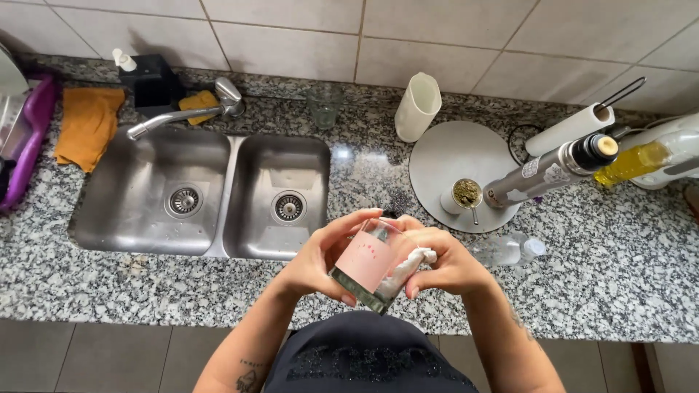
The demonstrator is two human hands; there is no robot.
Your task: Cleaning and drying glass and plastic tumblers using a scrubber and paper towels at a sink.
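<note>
Hands meet above the front edge of the granite counter (145,291): the left hand (317,260) wraps its fingers around a clear glass (370,263) with a pink band, tilted and held in the air just right of the double sink (211,193), while the right hand (445,263) pinches a wad of white paper towel (416,260) against the glass's mouth. Nothing lies under the glass but the counter's lip and the floor, so a wet, slick wall or too hard a push from the towel could probably twist it out of the left hand's hold and break it.
</note>
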